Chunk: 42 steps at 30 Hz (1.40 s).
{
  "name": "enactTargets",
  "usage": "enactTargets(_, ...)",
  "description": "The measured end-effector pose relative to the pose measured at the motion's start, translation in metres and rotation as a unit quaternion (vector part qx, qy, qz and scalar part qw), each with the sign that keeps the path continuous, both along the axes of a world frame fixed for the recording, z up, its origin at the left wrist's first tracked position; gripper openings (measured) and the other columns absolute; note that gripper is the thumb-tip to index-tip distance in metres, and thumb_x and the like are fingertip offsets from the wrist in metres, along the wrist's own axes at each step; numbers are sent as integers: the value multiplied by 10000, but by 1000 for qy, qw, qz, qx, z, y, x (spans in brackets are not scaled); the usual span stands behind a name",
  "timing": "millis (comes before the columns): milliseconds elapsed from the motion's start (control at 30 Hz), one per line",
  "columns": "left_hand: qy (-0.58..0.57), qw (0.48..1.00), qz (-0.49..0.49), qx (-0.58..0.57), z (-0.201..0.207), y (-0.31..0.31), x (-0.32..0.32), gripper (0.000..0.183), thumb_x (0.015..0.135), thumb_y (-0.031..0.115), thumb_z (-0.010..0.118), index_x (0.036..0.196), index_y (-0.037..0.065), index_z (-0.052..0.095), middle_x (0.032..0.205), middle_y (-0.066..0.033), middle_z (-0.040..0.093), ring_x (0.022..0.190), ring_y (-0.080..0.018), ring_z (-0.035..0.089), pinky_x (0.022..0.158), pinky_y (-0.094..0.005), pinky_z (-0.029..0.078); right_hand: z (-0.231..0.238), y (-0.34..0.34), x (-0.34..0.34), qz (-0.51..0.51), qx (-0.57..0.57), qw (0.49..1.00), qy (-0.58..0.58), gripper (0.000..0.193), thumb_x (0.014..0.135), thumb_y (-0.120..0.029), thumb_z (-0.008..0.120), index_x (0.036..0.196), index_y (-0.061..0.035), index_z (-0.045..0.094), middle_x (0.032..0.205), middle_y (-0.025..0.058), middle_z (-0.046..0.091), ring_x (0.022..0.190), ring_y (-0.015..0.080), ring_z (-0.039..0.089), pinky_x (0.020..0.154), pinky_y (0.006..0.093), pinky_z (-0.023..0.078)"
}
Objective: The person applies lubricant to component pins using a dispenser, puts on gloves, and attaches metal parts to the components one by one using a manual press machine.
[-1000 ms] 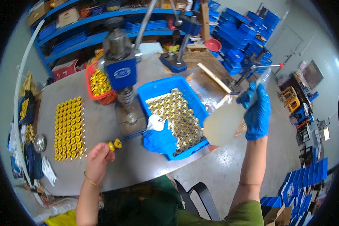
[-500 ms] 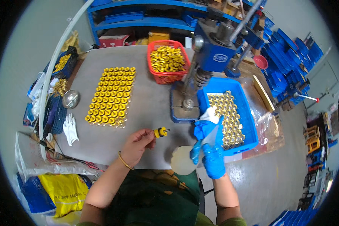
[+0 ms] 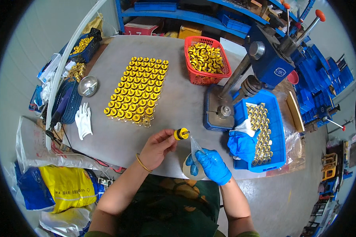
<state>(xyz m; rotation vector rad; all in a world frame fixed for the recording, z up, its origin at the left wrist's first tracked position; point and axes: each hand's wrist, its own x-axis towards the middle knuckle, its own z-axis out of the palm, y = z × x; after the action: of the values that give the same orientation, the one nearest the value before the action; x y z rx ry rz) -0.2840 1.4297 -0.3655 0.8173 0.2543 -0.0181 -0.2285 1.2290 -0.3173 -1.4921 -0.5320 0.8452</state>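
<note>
My bare left hand (image 3: 157, 149) pinches a yellow cap-like part (image 3: 179, 134) with a black ring and a thin metal pin, its pin end turned right. My right hand (image 3: 215, 168), in a blue glove, is closed around a clear cone-shaped squeeze bag (image 3: 195, 147). The bag's narrow tip points up at the part, close to its pin; whether they touch I cannot tell. Beneath the gloved fingers is a pale translucent round piece (image 3: 187, 171), partly hidden. Beyond my left hand, rows of similar yellow parts (image 3: 135, 94) stand on the grey table (image 3: 106, 63).
A red basket (image 3: 201, 80) holds loose yellow pieces. Right of it stands a blue hand press (image 3: 218, 118). A blue tray (image 3: 279, 138) carries rows of metallic parts, with a crumpled blue glove (image 3: 240, 145) over its near edge. A white glove (image 3: 83, 121) and metal bowl (image 3: 88, 86) lie left.
My gloved right hand has moved left and turned, bringing the squeeze bag's tip up to the yellow part. The part is tilted a little more toward me. The whole view has shifted.
</note>
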Motion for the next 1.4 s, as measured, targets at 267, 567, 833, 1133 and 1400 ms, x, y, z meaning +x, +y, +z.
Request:
enactTargets(267, -56, 996, -48, 40, -14, 12, 3, 162, 904, 142, 626, 1061, 111, 600, 989, 32, 614, 890, -79, 580, 779, -238, 489, -2, 1, 5, -20, -23, 996, 80, 350, 978, -266, 523, 774, -13, 654, 659, 44, 618, 541, 96, 565, 530, 253, 456)
enactTargets(567, -59, 992, -61, 90, -16, 12, 3, 133, 914, 170, 619, 1028, 103, 614, 964, 38, 620, 875, -57, 566, 749, -215, 467, 1, 0, 3, -43, -47, 993, 99, 339, 956, -277, 562, 752, -22, 654, 632, 44, 606, 492, 91, 536, 466, 245, 423)
enactTargets(833, -44, 994, -47, 90, -11, 9, 3, 152, 943, 131, 575, 1030, 16, 620, 842, -3, 584, 736, -84, 494, 690, -227, 418, 0, 0, 3, -49, -56, 992, 97, 334, 947, -278, 576, 738, -29, 654, 620, 38, 594, 475, 94, 521, 450, 245, 414)
enactTargets(1133, -19, 995, -50, 90, -9, 9, 3, 200, 972, 212, 537, 999, 36, 628, 814, 8, 583, 734, -73, 503, 681, -218, 420, 0, 1, 4, -45, -54, 992, 102, 330, 946, -273, 574, 736, -33, 659, 616, 35, 590, 469, 94, 513, 444, 245, 409)
enactTargets(1400, -20, 995, -91, 38, -29, 18, 2, 197, 945, 226, 574, 1098, 108, 608, 1038, 5, 624, 942, -115, 599, 809, -288, 510, 4, 2, 4, -43, -70, 992, 100, 325, 940, -278, 582, 742, -34, 664, 611, 35, 590, 470, 93, 512, 447, 242, 408)
